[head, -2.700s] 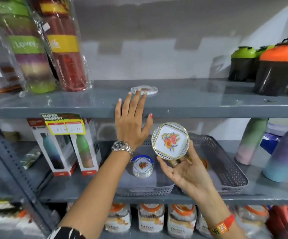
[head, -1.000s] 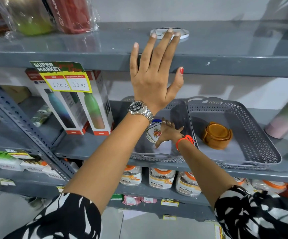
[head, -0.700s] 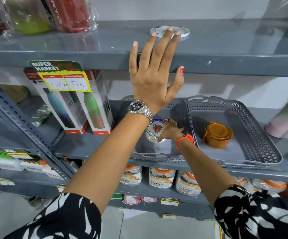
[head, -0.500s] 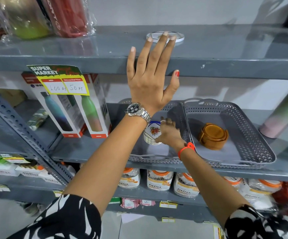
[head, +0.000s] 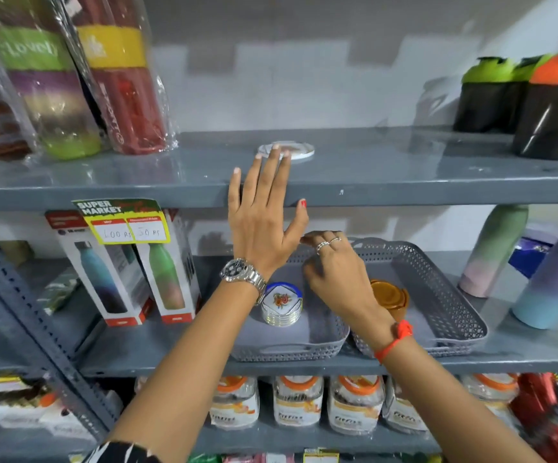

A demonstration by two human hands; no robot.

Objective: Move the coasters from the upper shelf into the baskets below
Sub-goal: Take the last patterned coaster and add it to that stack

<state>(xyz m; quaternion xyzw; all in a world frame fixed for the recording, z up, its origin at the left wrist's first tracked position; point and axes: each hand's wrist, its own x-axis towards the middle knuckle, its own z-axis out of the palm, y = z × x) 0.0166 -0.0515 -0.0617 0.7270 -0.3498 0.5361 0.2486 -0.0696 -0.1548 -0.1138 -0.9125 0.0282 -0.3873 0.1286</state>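
Observation:
One white coaster [head: 299, 150] lies flat on the grey upper shelf [head: 404, 168]. My left hand [head: 264, 215] is raised flat against the shelf's front edge, fingers apart, fingertips touching the coaster's near rim. Below, a stack of white floral coasters [head: 281, 305] stands in the left grey basket [head: 287, 349]. An orange stack of coasters [head: 389, 295] sits in the right grey basket [head: 451, 309]. My right hand [head: 334, 279] hovers empty above the left basket, right of the floral stack, fingers loosely curled.
Wrapped bottles [head: 80, 85] stand at the upper shelf's left, black shakers [head: 551, 105] with green and orange lids at its right. Boxed bottles [head: 130, 272] stand left of the baskets, pastel bottles [head: 494, 248] to the right. Jars [head: 299, 402] fill the shelf below.
My right hand has let go of the floral coaster on the stack in the left basket and lifted up and to the right. My left hand stays at the upper shelf's coaster.

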